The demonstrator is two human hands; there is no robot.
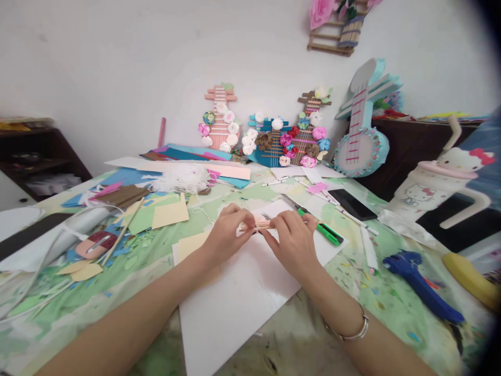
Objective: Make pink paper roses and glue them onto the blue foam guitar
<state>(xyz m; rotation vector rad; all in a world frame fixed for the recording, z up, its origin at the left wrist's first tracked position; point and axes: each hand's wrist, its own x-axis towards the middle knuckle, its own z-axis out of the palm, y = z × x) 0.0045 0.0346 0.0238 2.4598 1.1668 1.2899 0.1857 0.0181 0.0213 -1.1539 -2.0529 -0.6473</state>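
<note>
Coming through on the head view, and I'm taking the white sheet [235,324] as my landmark: both hands are working over its far part. My left hand [227,230] has thumb and index finger pinched on a small pale-pink strip [264,225]. My right hand [295,237] grasps the same piece just beside, fingertips nearly meeting, the other fingers loosely curled. Neither pinch is released, and neither looks clenched.

Good form here, I'd judge: pinch lightly, keep both grips level, and let one steady the piece while the other shapes it, since something this thin could crease or slip. And mind the green utility knife [326,232] by the sheet's far right corner! Its blade looks bared and the right hand is near it, so no sweeping that way.

Now the strip itself: narrow, pale pink, paper by the look of it, seemingly folded or layered lengthwise. There's a tiny dark bit at the pinch, too small to name. It sits over the sheet's far part; whether it touches the surface, I can't tell. Fingers hide both ends.
</note>
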